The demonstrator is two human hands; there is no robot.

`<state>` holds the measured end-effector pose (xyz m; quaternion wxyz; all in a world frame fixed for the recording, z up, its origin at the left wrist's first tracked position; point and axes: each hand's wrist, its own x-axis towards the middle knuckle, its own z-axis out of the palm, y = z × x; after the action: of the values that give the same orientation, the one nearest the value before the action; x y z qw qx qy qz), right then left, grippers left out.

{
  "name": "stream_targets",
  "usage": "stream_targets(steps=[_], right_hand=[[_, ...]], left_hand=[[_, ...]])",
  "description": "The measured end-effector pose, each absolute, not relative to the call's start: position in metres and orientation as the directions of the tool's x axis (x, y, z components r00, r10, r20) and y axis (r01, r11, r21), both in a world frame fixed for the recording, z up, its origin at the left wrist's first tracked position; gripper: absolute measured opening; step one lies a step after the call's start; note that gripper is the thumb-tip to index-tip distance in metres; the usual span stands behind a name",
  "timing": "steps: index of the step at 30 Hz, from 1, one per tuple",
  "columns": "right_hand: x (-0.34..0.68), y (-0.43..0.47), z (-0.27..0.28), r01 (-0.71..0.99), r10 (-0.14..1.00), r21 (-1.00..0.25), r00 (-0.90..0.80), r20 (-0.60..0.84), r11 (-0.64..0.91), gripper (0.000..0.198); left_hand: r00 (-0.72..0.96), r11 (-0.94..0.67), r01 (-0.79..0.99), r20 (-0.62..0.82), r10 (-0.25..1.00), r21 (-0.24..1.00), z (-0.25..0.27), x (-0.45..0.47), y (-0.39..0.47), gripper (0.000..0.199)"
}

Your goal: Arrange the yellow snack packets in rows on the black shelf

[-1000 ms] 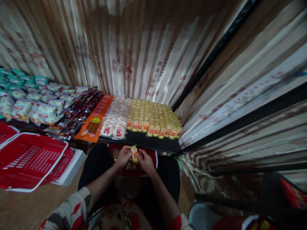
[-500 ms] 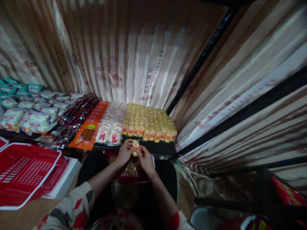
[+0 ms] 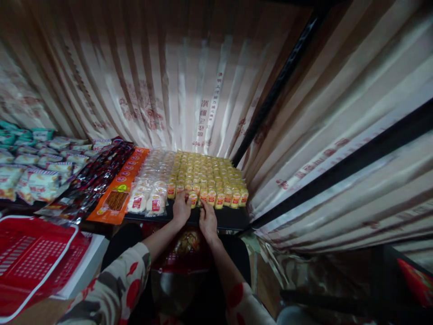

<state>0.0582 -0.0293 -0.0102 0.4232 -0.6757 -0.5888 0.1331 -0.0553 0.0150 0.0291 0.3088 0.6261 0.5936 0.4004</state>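
Observation:
At the front row of small yellow snack packets [image 3: 219,200], my left hand [image 3: 181,208] has its fingers curled against the left side of one packet [image 3: 192,198] with a red and white label. From the right, my right hand [image 3: 208,220] reaches in with bent fingers, its fingertips at the same spot in the row. Between them the two hands pinch the packet low, near the front edge of the black shelf [image 3: 233,219]. My fingers partly cover the neighbouring packets.
Left of the yellow rows lie clear packs of white round cakes [image 3: 156,202], an orange pack of brown sticks [image 3: 115,201], dark shiny packets [image 3: 91,174] and white packets [image 3: 43,183]. A red basket [image 3: 34,253] stands lower left. Below my hands sits a red container [image 3: 172,257] with wrapped pieces.
Both hands have moved forward and up from above the red container to the front row, carrying the yellow packet onto the shelf. The view has shifted slightly.

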Motion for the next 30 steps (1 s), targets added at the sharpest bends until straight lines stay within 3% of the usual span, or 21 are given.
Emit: stream_targets(steps=[12, 17, 25, 30], right_hand=[[0.055, -0.034, -0.005, 0.688, 0.912, -0.725, 0.314, 0.263, -0.028, 0.042], [0.054, -0.034, -0.005, 0.689, 0.915, -0.724, 0.291, 0.278, 0.001, 0.043], [0.053, -0.032, -0.007, 0.64, 0.903, -0.768, 0.34, 0.263, -0.017, 0.051], [0.051, -0.032, -0.008, 0.631, 0.903, -0.775, 0.352, 0.246, -0.035, 0.054]], left_hand=[[-0.033, -0.084, 0.642, 0.137, 0.99, 0.762, 0.033, -0.043, 0.02, 0.026], [-0.042, -0.093, 0.62, 0.151, 0.988, 0.779, 0.031, -0.043, 0.02, 0.027], [-0.056, -0.091, 0.59, 0.153, 0.987, 0.802, 0.017, -0.046, 0.014, 0.004], [-0.07, -0.061, 0.633, 0.136, 0.988, 0.772, 0.011, -0.044, 0.015, 0.006]])
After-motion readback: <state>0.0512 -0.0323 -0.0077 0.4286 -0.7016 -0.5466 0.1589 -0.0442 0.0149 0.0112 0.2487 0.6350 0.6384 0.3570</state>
